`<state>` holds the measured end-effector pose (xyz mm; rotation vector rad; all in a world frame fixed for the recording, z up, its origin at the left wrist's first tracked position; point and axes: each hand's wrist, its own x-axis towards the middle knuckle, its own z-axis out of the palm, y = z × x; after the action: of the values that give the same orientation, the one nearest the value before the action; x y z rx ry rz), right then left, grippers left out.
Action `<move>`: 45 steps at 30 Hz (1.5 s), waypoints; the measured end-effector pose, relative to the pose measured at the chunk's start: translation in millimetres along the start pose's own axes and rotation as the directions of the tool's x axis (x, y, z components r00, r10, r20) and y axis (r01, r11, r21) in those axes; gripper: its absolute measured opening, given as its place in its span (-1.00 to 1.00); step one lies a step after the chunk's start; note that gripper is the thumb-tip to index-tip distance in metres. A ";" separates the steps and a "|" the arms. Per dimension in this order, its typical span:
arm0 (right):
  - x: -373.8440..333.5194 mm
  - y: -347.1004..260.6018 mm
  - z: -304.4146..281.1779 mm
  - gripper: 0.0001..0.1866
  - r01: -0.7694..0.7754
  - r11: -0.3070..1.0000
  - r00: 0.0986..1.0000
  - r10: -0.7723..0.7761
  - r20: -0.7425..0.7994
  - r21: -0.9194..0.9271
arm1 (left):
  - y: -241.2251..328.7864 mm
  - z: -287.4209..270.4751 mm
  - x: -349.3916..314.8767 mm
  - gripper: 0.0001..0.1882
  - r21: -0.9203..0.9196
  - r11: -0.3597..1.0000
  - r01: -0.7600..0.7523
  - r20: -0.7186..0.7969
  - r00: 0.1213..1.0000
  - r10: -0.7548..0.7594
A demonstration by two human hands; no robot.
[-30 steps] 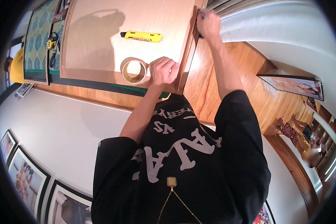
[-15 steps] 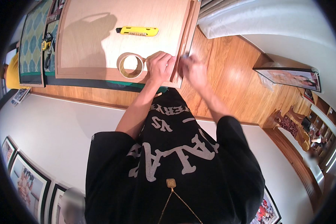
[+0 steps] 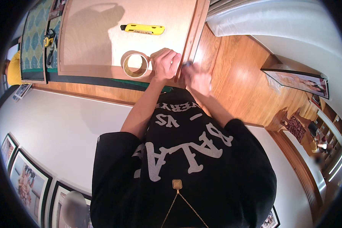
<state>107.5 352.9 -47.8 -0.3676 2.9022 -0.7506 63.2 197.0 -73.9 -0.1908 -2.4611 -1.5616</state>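
A: While the wooden frame [image 3: 195,36] lies flat on the green cutting mat [image 3: 102,81], its right-hand rail runs between the person's two hands at the near corner.

B: And the left hand [image 3: 165,64]?

A: Curled over the frame's lower edge, fingers folded down on the brown backing board [image 3: 102,34], knuckles up. It presses there; whether anything sits inside the grip cannot be told.

B: The right hand [image 3: 197,79]?

A: Blurred, just beside the rail's outer edge and close to the left hand. A small dark thing shows at its fingertips, too smeared to name, so how its fingers are set cannot be told.

B: What lies around them?

A: A roll of brown tape [image 3: 135,64] rests on the board, touching the left hand's side. A yellow utility knife [image 3: 142,29] lies farther up the board, well apart from both hands. The mat sits on a wooden floor [image 3: 235,76], with framed pictures [image 3: 26,182] lower left.
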 end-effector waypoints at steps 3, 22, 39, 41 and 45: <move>-29.4 -10.7 8.7 -0.91 -0.020 0.999 0.999 0.018 0.029 0.042 | 0.0 1.6 0.4 -0.78 0.000 1.000 0.029 -0.003 1.000 -0.029; 183.8 78.8 -37.0 -0.85 0.229 0.963 0.942 -0.256 -0.216 -0.144 | 1.1 0.1 -5.4 -0.79 0.006 1.000 0.022 0.016 1.000 -0.022; 64.1 47.5 6.4 -0.88 0.392 0.919 0.917 -0.393 -0.065 -0.036 | -9.4 0.1 -6.3 -0.82 0.081 0.997 0.013 0.012 1.000 -0.014; 149.7 72.5 -17.2 -0.88 0.355 0.927 0.899 -0.373 -0.228 -0.119 | -4.2 0.4 -5.7 -0.81 0.066 0.998 0.010 0.013 1.000 -0.011; 244.6 102.1 -34.9 -0.90 0.191 0.968 0.904 -0.238 -0.356 -0.163 | 0.6 1.2 -2.2 -0.82 0.021 1.000 -0.007 -0.014 1.000 0.007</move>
<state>-155.0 391.1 -81.3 -0.6331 3.3186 -0.7403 65.3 198.4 -74.4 -0.1846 -2.4628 -1.5278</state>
